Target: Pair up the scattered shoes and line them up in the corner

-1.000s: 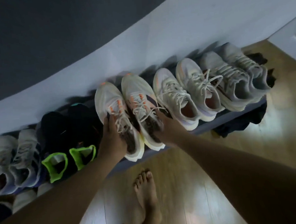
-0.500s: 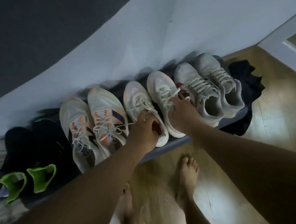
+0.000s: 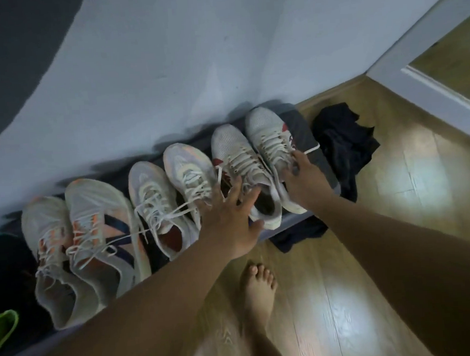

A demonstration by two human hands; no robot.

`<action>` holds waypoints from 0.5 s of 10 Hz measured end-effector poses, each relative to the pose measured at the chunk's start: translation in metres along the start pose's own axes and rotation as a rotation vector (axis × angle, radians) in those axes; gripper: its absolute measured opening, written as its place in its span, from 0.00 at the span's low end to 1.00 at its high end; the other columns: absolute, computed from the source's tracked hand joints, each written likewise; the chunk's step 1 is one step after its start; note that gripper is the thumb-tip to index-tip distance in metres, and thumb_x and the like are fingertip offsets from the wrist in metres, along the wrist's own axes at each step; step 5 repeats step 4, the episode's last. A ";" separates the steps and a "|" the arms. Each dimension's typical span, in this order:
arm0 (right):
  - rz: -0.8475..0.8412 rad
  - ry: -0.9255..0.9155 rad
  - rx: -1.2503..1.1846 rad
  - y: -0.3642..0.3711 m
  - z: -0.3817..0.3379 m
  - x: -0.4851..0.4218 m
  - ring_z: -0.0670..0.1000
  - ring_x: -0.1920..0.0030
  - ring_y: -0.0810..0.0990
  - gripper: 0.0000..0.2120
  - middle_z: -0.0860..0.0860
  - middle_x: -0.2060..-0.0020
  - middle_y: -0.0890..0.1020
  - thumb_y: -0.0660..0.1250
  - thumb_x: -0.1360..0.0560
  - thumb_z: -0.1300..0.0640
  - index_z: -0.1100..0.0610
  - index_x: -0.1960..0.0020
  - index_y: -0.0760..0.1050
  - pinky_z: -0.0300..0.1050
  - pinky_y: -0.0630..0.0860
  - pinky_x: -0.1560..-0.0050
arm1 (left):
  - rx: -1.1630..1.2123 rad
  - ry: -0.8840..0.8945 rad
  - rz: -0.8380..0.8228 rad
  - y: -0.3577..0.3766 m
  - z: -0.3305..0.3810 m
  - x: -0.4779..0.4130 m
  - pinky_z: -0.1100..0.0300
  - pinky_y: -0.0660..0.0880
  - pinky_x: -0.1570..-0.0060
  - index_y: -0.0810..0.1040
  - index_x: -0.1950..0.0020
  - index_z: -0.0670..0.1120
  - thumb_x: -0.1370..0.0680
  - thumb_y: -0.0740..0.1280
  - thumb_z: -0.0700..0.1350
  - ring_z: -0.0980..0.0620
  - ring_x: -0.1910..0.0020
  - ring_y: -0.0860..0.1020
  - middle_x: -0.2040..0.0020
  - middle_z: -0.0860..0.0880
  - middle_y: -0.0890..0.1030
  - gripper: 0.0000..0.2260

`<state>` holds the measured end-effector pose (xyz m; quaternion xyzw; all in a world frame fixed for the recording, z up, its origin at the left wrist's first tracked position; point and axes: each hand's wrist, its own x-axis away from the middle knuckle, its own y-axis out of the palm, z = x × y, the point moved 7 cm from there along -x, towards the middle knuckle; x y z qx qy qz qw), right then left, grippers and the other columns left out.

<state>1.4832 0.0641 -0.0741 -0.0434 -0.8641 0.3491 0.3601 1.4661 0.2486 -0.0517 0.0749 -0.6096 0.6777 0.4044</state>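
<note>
Three pairs stand side by side against the wall, toes to it. At the left is a white pair with orange accents (image 3: 101,229), in the middle a white pair (image 3: 152,200), at the right a grey pair with red marks. My left hand (image 3: 231,214) reaches with spread, straight fingers over the heel opening of the left grey shoe (image 3: 235,155). My right hand (image 3: 300,178) has its fingers curled on the collar of the right grey shoe (image 3: 266,131). Loose laces trail across the white shoes.
The shoes rest on a dark low platform (image 3: 306,139) along the wall. A dark cloth (image 3: 342,139) lies crumpled on the wooden floor at its right end. Black shoes with green lining (image 3: 2,330) sit far left. My bare foot (image 3: 258,287) is on the floor; a white door frame (image 3: 430,89) stands at the right.
Both hands left the middle white pair and moved right to the grey pair. The view swung right, so the orange-accented pair now sits at the left.
</note>
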 end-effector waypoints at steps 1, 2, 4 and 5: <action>-0.018 -0.009 0.051 0.013 0.011 -0.003 0.62 0.35 0.72 0.26 0.59 0.31 0.70 0.57 0.19 0.47 0.50 0.23 0.57 0.53 0.68 0.37 | -0.030 -0.081 -0.026 -0.001 0.005 -0.011 0.26 0.50 0.33 0.54 0.24 0.60 0.20 0.56 0.59 0.38 0.22 0.43 0.20 0.52 0.42 0.25; -0.016 0.018 -0.034 0.011 0.019 -0.005 0.65 0.33 0.69 0.23 0.64 0.28 0.66 0.56 0.18 0.52 0.54 0.24 0.60 0.53 0.69 0.36 | -0.081 -0.052 0.029 -0.001 0.002 -0.007 0.29 0.56 0.33 0.58 0.25 0.59 0.20 0.58 0.57 0.40 0.22 0.47 0.20 0.51 0.43 0.24; -0.021 -0.068 -0.030 -0.011 -0.004 0.072 0.62 0.32 0.68 0.29 0.58 0.29 0.66 0.61 0.23 0.47 0.48 0.24 0.58 0.57 0.68 0.35 | 0.118 -0.147 0.149 -0.039 -0.026 0.078 0.43 0.60 0.28 0.60 0.23 0.55 0.20 0.60 0.53 0.42 0.23 0.55 0.20 0.46 0.49 0.25; -0.021 -0.068 -0.030 -0.011 -0.004 0.072 0.62 0.32 0.68 0.29 0.58 0.29 0.66 0.61 0.23 0.47 0.48 0.24 0.58 0.57 0.68 0.35 | 0.118 -0.147 0.149 -0.039 -0.026 0.078 0.43 0.60 0.28 0.60 0.23 0.55 0.20 0.60 0.53 0.42 0.23 0.55 0.20 0.46 0.49 0.25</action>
